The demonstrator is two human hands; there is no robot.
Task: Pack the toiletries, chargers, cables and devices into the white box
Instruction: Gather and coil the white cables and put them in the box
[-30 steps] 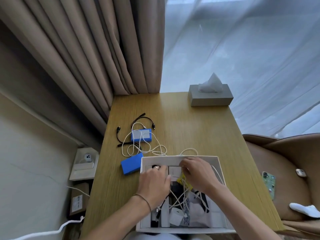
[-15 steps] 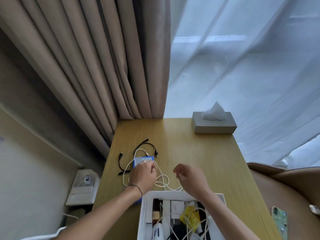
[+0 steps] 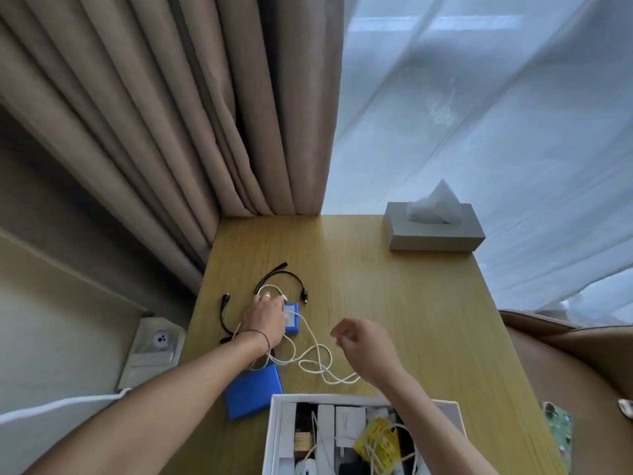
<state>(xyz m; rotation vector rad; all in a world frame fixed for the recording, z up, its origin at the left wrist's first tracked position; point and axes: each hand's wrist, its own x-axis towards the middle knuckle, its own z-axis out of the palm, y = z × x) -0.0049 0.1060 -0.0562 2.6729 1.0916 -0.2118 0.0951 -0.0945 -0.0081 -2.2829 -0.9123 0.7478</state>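
Note:
The white box point(image 3: 274, 426) stands at the table's near edge, packed with chargers, white cables and a yellow packet point(image 3: 375, 440). My left hand point(image 3: 263, 320) reaches forward and closes over a small blue device point(image 3: 293, 322), with its fingertips at the white cable point(image 3: 315, 358) looped on top of it. That cable trails back across the table toward the box. My right hand point(image 3: 363, 347) hovers above the cable, fingers loosely curled and holding nothing. A flat blue case point(image 3: 253, 394) lies by the box's far-left corner. A black cable point(image 3: 279, 275) lies beyond the left hand.
A grey tissue box point(image 3: 435, 231) sits at the table's far right corner. Curtains hang behind the wooden table point(image 3: 394, 296). A phone point(image 3: 560, 430) lies on the brown chair to the right. A wall socket point(image 3: 159, 341) is low on the left.
Both hands left the white box and moved forward. The left hand came to the small blue device and settled on it; the right hand stays above the trailing white cable. The view tilted up.

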